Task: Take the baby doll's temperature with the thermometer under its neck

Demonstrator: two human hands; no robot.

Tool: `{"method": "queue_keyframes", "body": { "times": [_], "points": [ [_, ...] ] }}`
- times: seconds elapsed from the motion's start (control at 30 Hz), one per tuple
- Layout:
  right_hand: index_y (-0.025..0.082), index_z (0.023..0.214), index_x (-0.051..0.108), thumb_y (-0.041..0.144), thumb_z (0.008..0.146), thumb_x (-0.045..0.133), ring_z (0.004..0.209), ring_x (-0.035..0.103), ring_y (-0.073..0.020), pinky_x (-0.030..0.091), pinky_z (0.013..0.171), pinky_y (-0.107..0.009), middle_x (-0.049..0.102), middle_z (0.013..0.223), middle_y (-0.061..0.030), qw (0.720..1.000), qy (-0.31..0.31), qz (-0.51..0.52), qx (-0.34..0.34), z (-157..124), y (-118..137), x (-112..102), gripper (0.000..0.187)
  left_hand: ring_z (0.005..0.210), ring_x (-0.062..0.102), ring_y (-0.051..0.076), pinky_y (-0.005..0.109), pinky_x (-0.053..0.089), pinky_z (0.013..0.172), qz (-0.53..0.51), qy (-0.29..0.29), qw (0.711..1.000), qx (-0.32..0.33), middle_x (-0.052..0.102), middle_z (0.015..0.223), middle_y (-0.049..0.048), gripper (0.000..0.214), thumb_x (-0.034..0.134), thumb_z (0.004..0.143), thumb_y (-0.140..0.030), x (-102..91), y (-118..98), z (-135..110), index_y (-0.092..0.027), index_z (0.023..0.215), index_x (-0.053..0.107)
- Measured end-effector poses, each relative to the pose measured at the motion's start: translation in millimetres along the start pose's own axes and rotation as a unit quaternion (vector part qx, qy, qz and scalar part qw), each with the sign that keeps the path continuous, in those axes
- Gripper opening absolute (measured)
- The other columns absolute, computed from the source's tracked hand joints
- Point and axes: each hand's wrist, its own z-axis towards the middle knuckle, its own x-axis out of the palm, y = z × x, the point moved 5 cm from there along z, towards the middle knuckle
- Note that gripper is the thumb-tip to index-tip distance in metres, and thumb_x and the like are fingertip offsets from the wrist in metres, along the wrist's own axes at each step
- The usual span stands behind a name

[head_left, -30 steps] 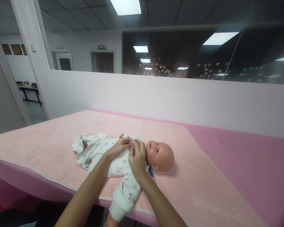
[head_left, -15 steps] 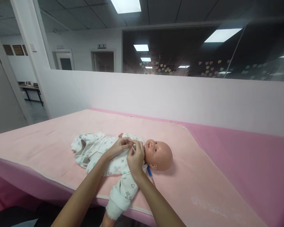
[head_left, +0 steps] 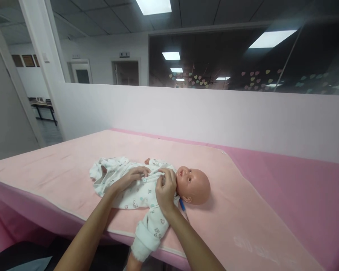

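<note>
A bald baby doll (head_left: 196,185) lies on its back across the padded surface, its head to the right. It wears a white printed romper (head_left: 142,195), and one sleeve hangs over the near edge with a doll hand below the cuff. My left hand (head_left: 133,176) rests on the front of the romper, fingers stretched out and slightly apart. Close to the collar, my right hand (head_left: 166,186) has its fingers curled together at the romper's cloth; the exact grip is partly hidden. A blue pen-like object (head_left: 182,205) lies beside the doll's neck, partly behind my right wrist.
The table carries a pale pink cover (head_left: 243,210) over a darker pink one (head_left: 299,177). A low white wall (head_left: 186,113) with glass above it stands along the far side. The table's near edge runs below my forearms.
My hands were together at the romper's neck area. Now my left hand has moved left, away from my right, and its fingers have straightened. My right hand stays near the collar.
</note>
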Motion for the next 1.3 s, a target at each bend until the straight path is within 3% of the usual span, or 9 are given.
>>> {"method": "queue_keyframes", "body": {
  "times": [0.17,0.47,0.87,1.07,1.3],
  "points": [
    [0.020,0.079,0.056,0.005,0.072,0.041,0.081,0.050,-0.0187,0.037,0.072,-0.031,0.058,0.085,-0.0036,0.995,0.070,-0.070,-0.028,-0.7,0.6,9.3,0.022,0.106,0.046,0.022,0.030,0.036,0.093,0.007,0.012,1.000,-0.015,0.052,0.116,0.0041,0.006,0.051,0.069,-0.019,3.6,-2.4,-1.6,-0.018,0.075,0.052],
    [0.020,0.088,0.055,0.017,0.076,0.053,0.084,0.050,-0.0188,0.034,0.079,-0.034,0.061,0.087,-0.0023,0.970,0.173,-0.091,-0.141,-5.2,13.1,22.0,0.013,0.087,0.051,0.019,0.028,0.040,0.081,-0.023,-0.007,0.999,0.034,0.056,0.088,0.0034,0.008,0.053,0.074,-0.024,3.9,-7.3,-1.9,-0.017,0.077,0.052],
    [0.021,0.081,0.055,0.017,0.079,0.055,0.080,0.050,-0.0167,0.034,0.077,-0.031,0.060,0.081,-0.0004,0.967,0.179,-0.119,-0.136,-7.5,6.5,26.0,0.004,0.081,0.052,0.018,0.028,0.042,0.077,-0.022,0.013,0.999,0.021,0.056,0.082,0.0026,0.017,0.058,0.076,-0.033,5.0,-4.5,-0.4,-0.016,0.078,0.055],
    [0.021,0.082,0.057,0.016,0.078,0.055,0.083,0.049,-0.0163,0.034,0.076,-0.031,0.059,0.082,-0.0004,0.965,0.181,-0.127,-0.139,-8.6,5.3,26.7,0.007,0.077,0.053,0.018,0.028,0.044,0.072,0.025,-0.015,0.999,-0.024,0.056,0.078,0.0023,0.023,0.054,0.078,-0.039,2.3,5.4,-0.1,-0.017,0.079,0.055],
    [0.021,0.086,0.058,0.019,0.082,0.052,0.081,0.049,-0.0171,0.035,0.075,-0.031,0.059,0.081,-0.0016,0.962,0.179,-0.152,-0.137,-9.4,5.6,26.2,0.008,0.073,0.054,0.017,0.025,0.044,0.064,0.007,-0.025,0.999,-0.042,0.058,0.074,0.0031,0.028,0.059,0.075,-0.043,2.4,3.7,-2.0,-0.015,0.079,0.060]
  ]
}}
